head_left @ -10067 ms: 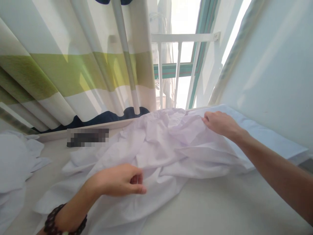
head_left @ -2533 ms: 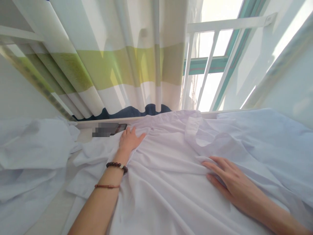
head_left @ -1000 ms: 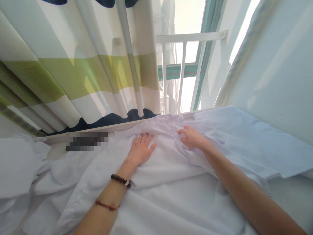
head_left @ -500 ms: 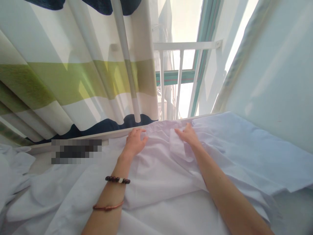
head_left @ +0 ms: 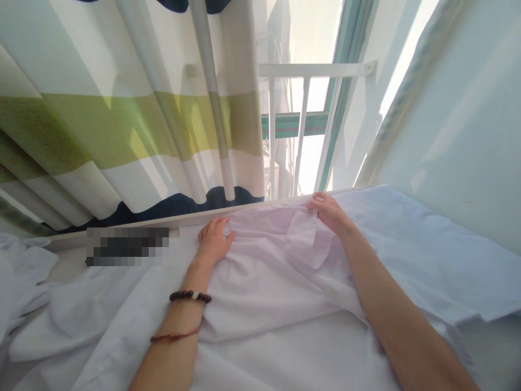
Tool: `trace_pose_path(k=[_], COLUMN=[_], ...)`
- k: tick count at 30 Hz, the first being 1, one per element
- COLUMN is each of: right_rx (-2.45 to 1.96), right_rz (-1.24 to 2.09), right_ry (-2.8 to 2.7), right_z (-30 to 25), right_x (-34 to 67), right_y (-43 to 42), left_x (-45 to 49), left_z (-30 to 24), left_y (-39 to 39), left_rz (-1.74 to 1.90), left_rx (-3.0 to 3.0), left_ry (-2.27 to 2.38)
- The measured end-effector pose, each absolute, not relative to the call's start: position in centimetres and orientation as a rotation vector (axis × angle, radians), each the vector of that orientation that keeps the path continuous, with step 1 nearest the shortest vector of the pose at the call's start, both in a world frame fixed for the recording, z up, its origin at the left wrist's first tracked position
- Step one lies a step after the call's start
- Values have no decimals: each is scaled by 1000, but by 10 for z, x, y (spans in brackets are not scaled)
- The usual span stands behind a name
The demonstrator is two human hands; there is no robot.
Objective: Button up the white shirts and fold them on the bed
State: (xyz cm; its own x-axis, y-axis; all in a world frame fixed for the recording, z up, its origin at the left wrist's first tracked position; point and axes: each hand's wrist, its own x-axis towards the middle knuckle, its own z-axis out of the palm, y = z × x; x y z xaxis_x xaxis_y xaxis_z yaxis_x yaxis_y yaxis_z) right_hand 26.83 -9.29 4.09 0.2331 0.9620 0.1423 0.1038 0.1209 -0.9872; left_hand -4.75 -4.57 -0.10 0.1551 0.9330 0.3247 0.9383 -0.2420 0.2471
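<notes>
A wide white cloth (head_left: 277, 304), creased in long folds, is spread out in front of me. My left hand (head_left: 215, 239) rests on its far part with fingers stretched out and the thumb apart. At the cloth's far edge, my right hand (head_left: 328, 210) is closed in a pinch on the fabric. From under those fingers hangs a loose, thin white flap (head_left: 303, 234) of the cloth. A dark beaded bracelet and a thin reddish band circle my left wrist and forearm.
Beyond the cloth runs a pale ledge (head_left: 244, 207). A striped curtain (head_left: 163, 125) hangs at the left, beside a white railing (head_left: 317, 70) and a green-framed window. More white fabric (head_left: 24, 277) is bunched at far left, near a pixelated dark patch (head_left: 128, 247). A pale wall (head_left: 468, 136) stands at right.
My left hand has slid slightly left over the cloth. My right hand has shifted right and closed on the far edge, and the flap has moved with it.
</notes>
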Motion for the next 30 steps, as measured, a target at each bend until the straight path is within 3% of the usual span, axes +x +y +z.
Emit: trace_pose_path(k=[5, 9, 19, 30], right_rx=[-1435, -1555, -1547, -1720], right_rz=[998, 902, 654, 764], right_ry=[-1450, -1582, -1528, -1494], right_z=[54, 59, 57, 59], right_x=[284, 282, 276, 265], right_y=[-107, -106, -100, -102], left_x=[-56, -62, -71, -72], left_z=[2, 0, -1, 3], left_y=[-41, -37, -31, -33], left_rz=[-734, -696, -626, -735], left_rx=[-2367, -2340, -2394, -2446], left_ry=[-1837, -1907, -1924, -1852])
